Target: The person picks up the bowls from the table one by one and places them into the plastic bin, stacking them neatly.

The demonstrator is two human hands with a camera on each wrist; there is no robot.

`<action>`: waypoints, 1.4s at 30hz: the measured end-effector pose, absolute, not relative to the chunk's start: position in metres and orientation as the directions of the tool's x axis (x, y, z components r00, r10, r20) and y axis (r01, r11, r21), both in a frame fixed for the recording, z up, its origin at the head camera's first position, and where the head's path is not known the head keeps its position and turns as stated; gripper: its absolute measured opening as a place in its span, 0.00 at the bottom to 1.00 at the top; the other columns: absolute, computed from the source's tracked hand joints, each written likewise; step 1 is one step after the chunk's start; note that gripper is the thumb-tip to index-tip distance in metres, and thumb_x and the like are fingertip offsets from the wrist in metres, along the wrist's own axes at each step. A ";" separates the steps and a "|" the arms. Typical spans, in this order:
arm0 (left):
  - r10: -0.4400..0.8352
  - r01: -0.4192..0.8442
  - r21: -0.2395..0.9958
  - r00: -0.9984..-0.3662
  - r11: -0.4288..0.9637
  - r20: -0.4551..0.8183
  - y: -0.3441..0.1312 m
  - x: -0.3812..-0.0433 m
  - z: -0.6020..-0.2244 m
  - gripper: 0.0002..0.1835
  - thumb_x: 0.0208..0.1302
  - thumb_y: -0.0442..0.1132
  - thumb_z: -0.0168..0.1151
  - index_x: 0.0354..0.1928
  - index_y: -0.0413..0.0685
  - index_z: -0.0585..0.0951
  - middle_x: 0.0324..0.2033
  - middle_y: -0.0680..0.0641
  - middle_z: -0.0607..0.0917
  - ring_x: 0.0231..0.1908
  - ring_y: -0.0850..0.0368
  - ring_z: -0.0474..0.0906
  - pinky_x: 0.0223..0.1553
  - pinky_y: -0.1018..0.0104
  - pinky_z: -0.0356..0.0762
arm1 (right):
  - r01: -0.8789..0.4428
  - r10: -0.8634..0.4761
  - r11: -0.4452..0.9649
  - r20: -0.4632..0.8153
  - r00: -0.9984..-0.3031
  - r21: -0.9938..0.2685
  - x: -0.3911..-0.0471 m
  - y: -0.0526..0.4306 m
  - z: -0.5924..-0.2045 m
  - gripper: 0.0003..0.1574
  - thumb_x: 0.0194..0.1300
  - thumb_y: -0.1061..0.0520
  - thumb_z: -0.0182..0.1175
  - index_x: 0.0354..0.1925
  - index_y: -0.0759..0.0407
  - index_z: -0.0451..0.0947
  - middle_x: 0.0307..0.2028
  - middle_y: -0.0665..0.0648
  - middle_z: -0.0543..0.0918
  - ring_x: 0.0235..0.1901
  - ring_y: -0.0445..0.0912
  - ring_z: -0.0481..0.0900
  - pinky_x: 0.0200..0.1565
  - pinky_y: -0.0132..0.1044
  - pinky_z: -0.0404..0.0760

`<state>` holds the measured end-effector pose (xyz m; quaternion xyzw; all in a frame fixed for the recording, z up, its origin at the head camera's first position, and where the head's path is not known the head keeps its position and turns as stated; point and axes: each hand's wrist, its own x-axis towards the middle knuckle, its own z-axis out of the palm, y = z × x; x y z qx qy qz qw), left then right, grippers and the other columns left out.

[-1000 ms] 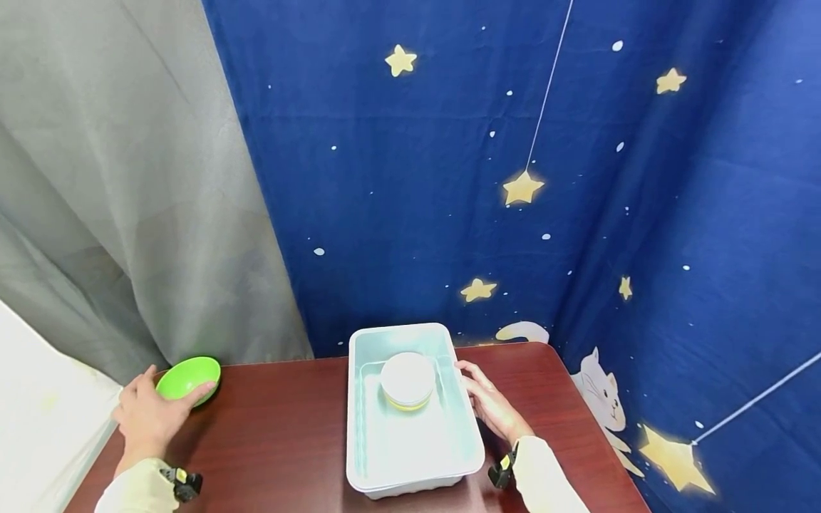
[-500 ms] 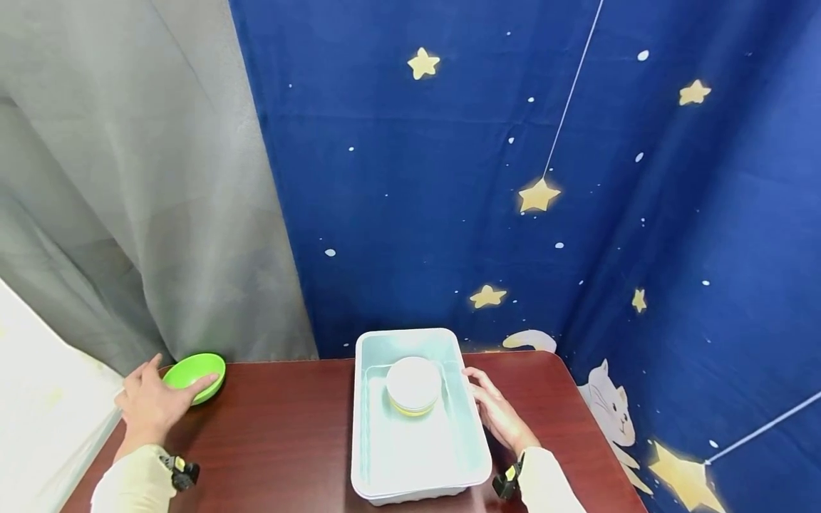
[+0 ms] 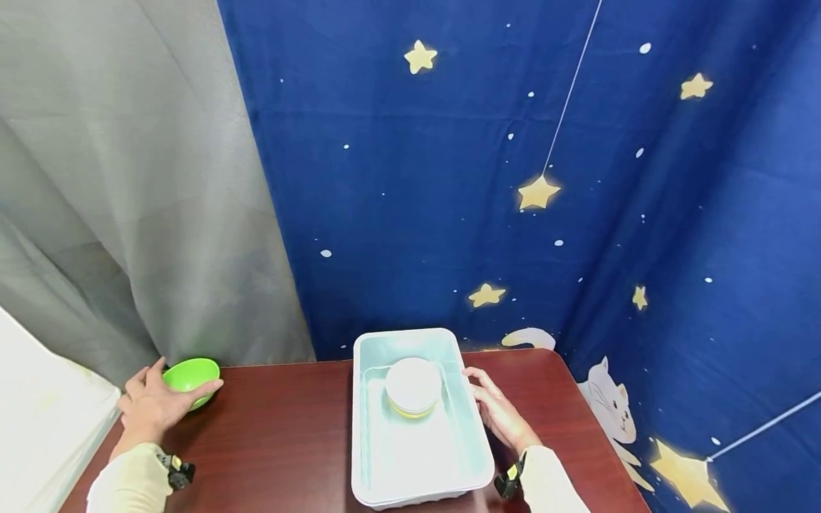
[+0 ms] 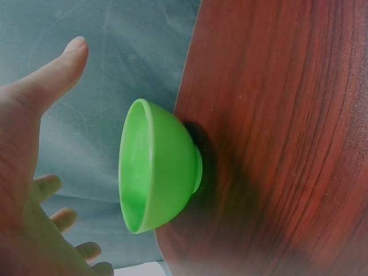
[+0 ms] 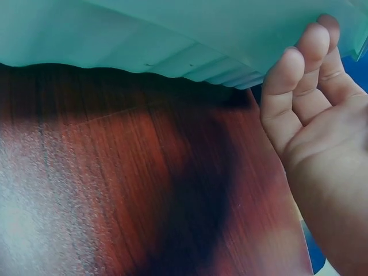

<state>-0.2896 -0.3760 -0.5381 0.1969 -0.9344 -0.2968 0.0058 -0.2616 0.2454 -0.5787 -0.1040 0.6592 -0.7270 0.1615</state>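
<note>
A small green bowl (image 3: 192,375) stands upright on its foot near the table's far left edge. My left hand (image 3: 150,406) is over its near left side, thumb and fingers spread. In the left wrist view a gap shows between this hand (image 4: 34,155) and the rim of the green bowl (image 4: 164,167). A pale blue plastic tub (image 3: 420,486) sits mid-table, with a white bowl (image 3: 413,383) stacked over something yellow inside. Loosely bent fingers of my right hand (image 3: 497,413) rest at the tub's right side; the right wrist view has these fingertips (image 5: 286,72) against its wall.
The dark red wooden table (image 3: 276,434) ends just behind the tub and the green bowl. Grey curtain (image 3: 192,249) and blue star curtain (image 3: 398,214) hang behind it. White cloth (image 3: 45,427) covers the left side.
The head view has shifted slightly, moving the whole scene a little in the picture. Both hands keep nearly the same places at the green bowl and the tub.
</note>
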 end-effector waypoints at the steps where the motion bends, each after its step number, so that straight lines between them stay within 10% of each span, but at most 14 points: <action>1: -0.368 -0.364 0.555 -0.923 0.748 -0.109 -0.377 -0.290 -0.538 0.74 0.48 0.77 0.68 0.81 0.44 0.37 0.76 0.23 0.38 0.66 0.11 0.43 0.57 0.21 0.55 | 0.095 -0.376 -0.085 -0.057 -0.925 -0.992 -0.263 0.245 -0.579 0.28 0.80 0.49 0.48 0.70 0.55 0.56 0.60 0.60 0.77 0.50 0.45 0.83 0.50 0.40 0.83; 42: -0.368 -0.393 0.525 -0.916 0.755 -0.157 -0.385 -0.309 -0.560 0.75 0.47 0.78 0.67 0.80 0.37 0.40 0.73 0.20 0.42 0.66 0.15 0.41 0.53 0.22 0.62 | 0.105 -0.364 -0.106 -0.060 -0.930 -0.989 -0.264 0.242 -0.580 0.23 0.78 0.51 0.51 0.65 0.51 0.59 0.58 0.56 0.76 0.51 0.43 0.82 0.51 0.38 0.82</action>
